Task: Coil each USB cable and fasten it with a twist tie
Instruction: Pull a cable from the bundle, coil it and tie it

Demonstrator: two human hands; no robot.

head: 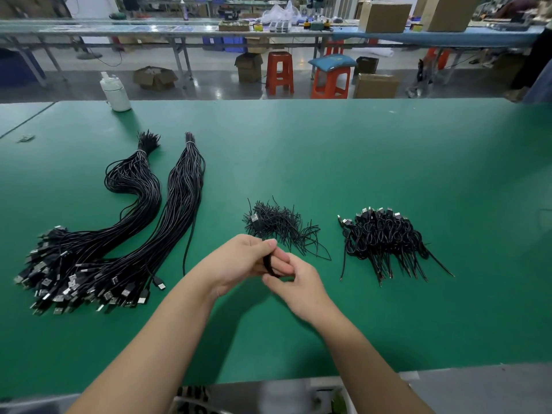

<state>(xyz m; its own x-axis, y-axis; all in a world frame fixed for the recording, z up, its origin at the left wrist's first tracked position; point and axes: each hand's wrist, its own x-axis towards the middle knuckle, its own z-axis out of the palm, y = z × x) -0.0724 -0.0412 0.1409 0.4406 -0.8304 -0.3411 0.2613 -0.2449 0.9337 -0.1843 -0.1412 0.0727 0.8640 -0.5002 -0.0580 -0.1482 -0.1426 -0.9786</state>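
Observation:
My left hand [239,261] grips a small coil of black USB cable [268,264] over the middle of the green table [388,150]. My right hand [294,282] meets it from the right, fingers curled against the lower part of the coil. The cable's USB plug [255,218] sticks out above the hands, over a loose pile of black twist ties [283,227]. Two long bundles of uncoiled cables [125,228] lie at the left, plugs toward me. A heap of coiled, tied cables [385,234] lies at the right.
A white bottle [116,92] stands at the table's far left edge. Beyond the table are orange stools [280,71], cardboard boxes [375,85] and another long workbench [209,28]. The near table edge runs just below my forearms.

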